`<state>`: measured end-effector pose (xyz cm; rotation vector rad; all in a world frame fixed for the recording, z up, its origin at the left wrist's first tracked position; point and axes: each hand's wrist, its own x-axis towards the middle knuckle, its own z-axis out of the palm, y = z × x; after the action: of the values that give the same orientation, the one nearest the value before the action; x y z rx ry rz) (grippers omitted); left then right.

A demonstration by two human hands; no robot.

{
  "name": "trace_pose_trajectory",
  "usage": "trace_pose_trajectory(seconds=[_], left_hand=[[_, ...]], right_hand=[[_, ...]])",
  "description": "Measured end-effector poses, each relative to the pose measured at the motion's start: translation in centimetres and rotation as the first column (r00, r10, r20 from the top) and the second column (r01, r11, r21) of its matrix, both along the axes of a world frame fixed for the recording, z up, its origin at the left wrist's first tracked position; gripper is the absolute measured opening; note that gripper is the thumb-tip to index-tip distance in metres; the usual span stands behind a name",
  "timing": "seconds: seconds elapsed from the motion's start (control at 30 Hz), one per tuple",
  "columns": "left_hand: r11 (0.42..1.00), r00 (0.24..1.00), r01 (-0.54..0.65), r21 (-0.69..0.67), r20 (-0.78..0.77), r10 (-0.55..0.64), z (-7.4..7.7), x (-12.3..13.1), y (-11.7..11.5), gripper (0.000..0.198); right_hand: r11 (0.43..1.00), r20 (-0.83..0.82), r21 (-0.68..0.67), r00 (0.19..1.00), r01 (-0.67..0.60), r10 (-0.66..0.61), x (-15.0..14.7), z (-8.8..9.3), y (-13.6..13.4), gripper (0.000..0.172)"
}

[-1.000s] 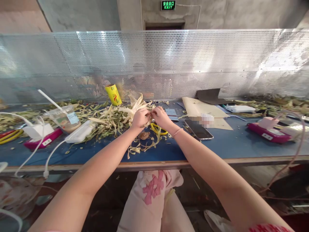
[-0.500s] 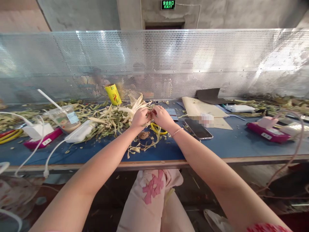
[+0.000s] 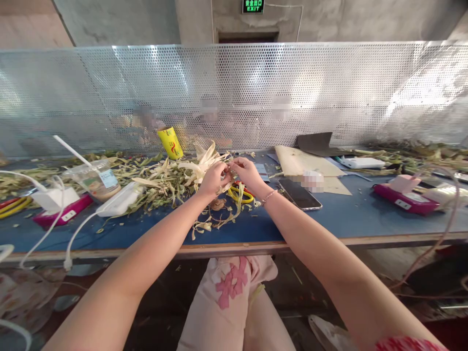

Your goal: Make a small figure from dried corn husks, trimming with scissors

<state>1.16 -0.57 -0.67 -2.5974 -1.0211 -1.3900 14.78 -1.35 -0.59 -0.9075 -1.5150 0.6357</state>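
Observation:
My left hand (image 3: 213, 179) and my right hand (image 3: 247, 174) meet above the table, fingertips pinched close together. What sits between them is too small and covered to make out. Pale dried leaves (image 3: 206, 157) fan out just behind my left hand; whether it grips them I cannot tell. Under and beside the left hand spreads a heap of dried plant scraps (image 3: 166, 183). Below my right hand lie yellow-handled scissors (image 3: 242, 199), partly hidden. A brown crumpled piece (image 3: 218, 204) and curled strips (image 3: 204, 226) rest nearer the table edge.
On the blue table (image 3: 157, 234), a phone (image 3: 300, 195) and brown paper sheets (image 3: 307, 161) lie right. A yellow tube (image 3: 170, 143) leans at the back before a perforated screen (image 3: 234, 73). Left are a plastic cup (image 3: 95, 180), a white power bank (image 3: 120, 200) and a magenta socket block (image 3: 62, 214).
My right hand has shifted slightly up and its fingers have changed position, showing more of the scissors. My left hand stays nearly in place, and the view has moved a little.

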Motion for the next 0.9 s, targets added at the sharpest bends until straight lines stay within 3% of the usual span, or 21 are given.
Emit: trace_pose_trajectory(seconds=[0.33, 0.63, 0.9], left_hand=[[0.996, 0.996, -0.061, -0.059, 0.067, 0.065, -0.05, 0.00, -0.51, 0.020], [0.997, 0.995, -0.070, -0.044, 0.064, 0.073, -0.21, -0.20, -0.26, 0.018], [0.993, 0.996, -0.026, -0.111, 0.080, 0.035, 0.12, 0.10, -0.54, 0.016]], right_hand=[[0.991, -0.103, -0.030, 0.986, -0.132, 0.128, -0.11, 0.33, -0.56, 0.021], [0.986, -0.101, -0.103, 0.987, -0.132, 0.121, -0.40, 0.20, -0.13, 0.018], [0.992, -0.126, -0.005, 0.984, -0.125, 0.124, -0.30, 0.68, -0.79, 0.021]])
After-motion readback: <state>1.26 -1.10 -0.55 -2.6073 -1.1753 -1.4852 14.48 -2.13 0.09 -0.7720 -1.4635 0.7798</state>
